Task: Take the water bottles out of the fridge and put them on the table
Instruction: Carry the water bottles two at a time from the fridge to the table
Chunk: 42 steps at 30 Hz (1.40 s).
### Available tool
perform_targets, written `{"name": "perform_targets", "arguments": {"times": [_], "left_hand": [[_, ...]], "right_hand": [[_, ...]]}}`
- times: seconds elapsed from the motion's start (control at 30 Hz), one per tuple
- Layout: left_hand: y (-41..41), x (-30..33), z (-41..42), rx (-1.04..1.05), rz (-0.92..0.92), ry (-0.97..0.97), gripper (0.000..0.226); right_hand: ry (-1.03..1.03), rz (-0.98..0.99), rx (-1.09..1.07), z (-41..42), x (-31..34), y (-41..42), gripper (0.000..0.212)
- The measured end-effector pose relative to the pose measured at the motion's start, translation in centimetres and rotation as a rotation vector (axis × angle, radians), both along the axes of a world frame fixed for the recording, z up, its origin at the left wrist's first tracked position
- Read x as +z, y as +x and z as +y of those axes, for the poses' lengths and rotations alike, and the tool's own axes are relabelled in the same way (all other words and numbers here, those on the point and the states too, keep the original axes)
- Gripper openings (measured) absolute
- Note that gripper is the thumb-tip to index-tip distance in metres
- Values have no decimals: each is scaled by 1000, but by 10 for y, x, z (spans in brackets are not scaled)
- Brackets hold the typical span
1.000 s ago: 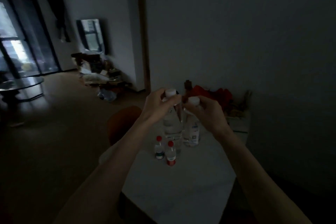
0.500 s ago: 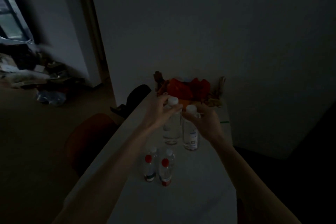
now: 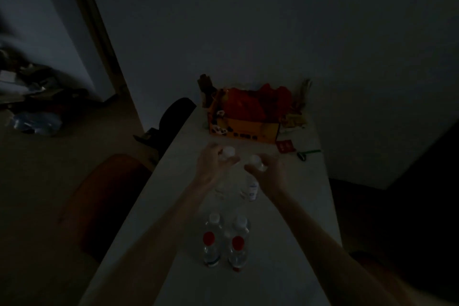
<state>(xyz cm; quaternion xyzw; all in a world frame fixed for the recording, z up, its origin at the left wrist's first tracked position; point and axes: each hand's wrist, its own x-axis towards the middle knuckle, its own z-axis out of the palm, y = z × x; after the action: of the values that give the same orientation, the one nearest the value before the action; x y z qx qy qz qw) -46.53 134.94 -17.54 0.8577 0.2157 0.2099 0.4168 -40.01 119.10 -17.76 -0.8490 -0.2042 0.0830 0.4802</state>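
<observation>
Head view: dim room, white surface (image 3: 285, 208) seen from above.
Left hand (image 3: 213, 165): fingers curled round the neck of a clear white-capped bottle (image 3: 224, 182), just under the cap.
Right hand (image 3: 267, 171): gripping the neck of a second white-capped bottle (image 3: 252, 190) just beside the first.
Bottle bases: at or just above the surface; contact cannot be told.
Already set down: four small bottles (image 3: 224, 241), two red-capped, two white-capped, standing nearer the person.
Beyond: orange box (image 3: 243, 129).
Progress: likely late; this pair needs releasing. Fridge unseen, so what is left is unknown.
</observation>
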Motion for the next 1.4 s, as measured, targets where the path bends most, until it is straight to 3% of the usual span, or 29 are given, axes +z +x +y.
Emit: {"name": "perform_targets", "arguments": {"times": [0.2,0.57,1.2,1.4], "left_hand": [[17,-62,7,-4,109,18,45],[7,-132,26,-9,176,84,47],[-8,-165,15,-62,260,71,33],[-15,-166,13,-99,325,99,40]], "right_hand": [[-181,30,-95,17,-58,13,49],[-322,105,-49,26,-122,-4,42],[-440,135,0,27,-156,-14,36],[-459,98,28,28,-159,-13,32]]}}
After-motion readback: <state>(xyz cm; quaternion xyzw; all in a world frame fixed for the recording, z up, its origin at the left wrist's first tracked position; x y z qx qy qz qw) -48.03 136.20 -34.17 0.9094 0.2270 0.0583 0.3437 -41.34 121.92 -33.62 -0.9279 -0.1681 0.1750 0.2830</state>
